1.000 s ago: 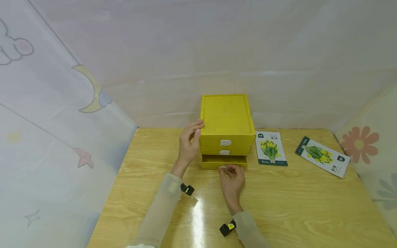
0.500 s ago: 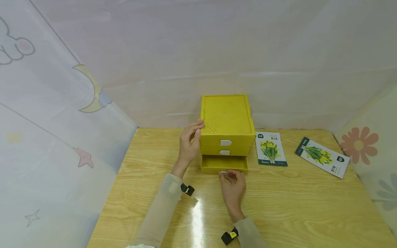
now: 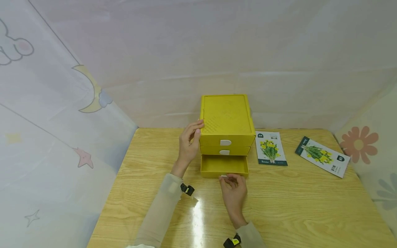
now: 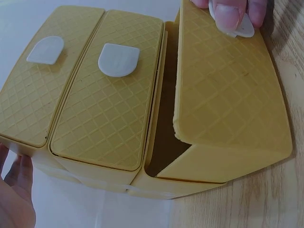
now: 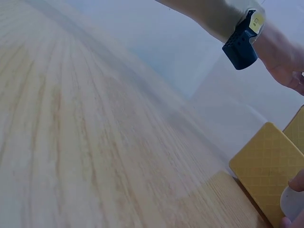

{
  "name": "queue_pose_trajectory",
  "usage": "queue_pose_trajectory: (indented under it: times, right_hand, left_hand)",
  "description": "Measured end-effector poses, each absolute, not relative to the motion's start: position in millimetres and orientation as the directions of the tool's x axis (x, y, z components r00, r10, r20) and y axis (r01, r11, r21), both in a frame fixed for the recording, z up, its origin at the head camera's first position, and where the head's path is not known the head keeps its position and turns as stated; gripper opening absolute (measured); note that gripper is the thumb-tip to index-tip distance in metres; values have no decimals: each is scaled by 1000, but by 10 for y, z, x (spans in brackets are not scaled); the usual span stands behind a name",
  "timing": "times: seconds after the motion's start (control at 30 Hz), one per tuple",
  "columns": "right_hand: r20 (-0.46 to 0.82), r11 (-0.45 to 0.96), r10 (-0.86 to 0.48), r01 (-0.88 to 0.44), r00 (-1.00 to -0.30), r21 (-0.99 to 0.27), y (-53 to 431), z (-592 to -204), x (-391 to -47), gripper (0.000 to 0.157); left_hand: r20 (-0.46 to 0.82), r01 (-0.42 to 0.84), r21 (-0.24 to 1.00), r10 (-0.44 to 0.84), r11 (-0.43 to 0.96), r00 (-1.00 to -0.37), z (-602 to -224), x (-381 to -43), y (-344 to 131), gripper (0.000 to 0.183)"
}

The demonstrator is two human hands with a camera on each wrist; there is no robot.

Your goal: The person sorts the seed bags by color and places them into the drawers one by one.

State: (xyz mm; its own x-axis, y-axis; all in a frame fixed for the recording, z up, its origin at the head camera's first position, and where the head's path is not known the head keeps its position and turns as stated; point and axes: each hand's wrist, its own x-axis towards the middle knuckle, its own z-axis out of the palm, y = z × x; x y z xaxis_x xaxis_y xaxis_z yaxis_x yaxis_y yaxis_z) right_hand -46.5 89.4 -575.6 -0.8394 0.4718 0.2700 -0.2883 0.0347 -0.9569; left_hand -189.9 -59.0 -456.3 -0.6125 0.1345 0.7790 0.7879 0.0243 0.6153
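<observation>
A yellow three-drawer box [image 3: 227,113] stands at the back of the table, its bottom drawer [image 3: 211,175] pulled well out. No contents show in that drawer in the head view. My right hand [image 3: 234,196] pinches the drawer's white handle [image 4: 244,26] between thumb and fingers, as the left wrist view shows. Against the box's left side lies my left hand [image 3: 188,143], fingers straight, fingertips over the top edge. The upper two drawers are pushed in, each with a white tab, the middle tab [image 4: 118,60] among them.
Right of the box lies a seed packet [image 3: 271,148] with yellow flowers printed on it. A second, similar packet [image 3: 323,156] lies slanted farther right. Patterned cloth [image 3: 173,69] hangs behind and beside the wooden table [image 3: 294,206].
The bottom drawer has slid farther out toward me, my right hand moving back with its handle. My left hand and the packets stay where they were.
</observation>
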Motion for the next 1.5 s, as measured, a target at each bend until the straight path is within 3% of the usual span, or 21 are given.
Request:
queue_pose_trajectory:
  times: [1.5]
  right_hand:
    - [272,32,444,-288,-854,-957,898,-5816,-128,25]
  left_hand:
    - [791,797,604,114,12,-602,-4584,-1919,-581,23]
